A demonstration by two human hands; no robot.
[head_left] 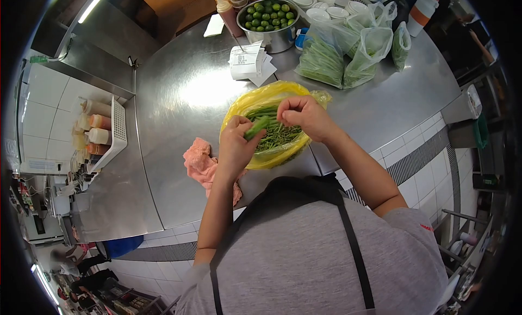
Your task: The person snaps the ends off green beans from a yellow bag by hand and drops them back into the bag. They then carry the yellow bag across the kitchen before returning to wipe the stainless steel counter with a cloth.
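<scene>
A yellow plastic bag (239,101) lies open on the steel counter, with many thin green stalks (281,138) inside. Above its left part, my left hand (237,145) is closed round a short bunch of green pieces (256,128), pinched between thumb and fingers. My right hand (305,117) is over the bag's right part, its fingers curled against the thumb; whatever they may hold is too small to make out. The two hands are close together but apart.
A pink cloth (200,164) lies left of the bag. Beyond it are paper slips (247,62), a metal pot of limes (276,40) and plastic bags of greens (321,59). A white basket of bottles (118,131) stands at the left.
</scene>
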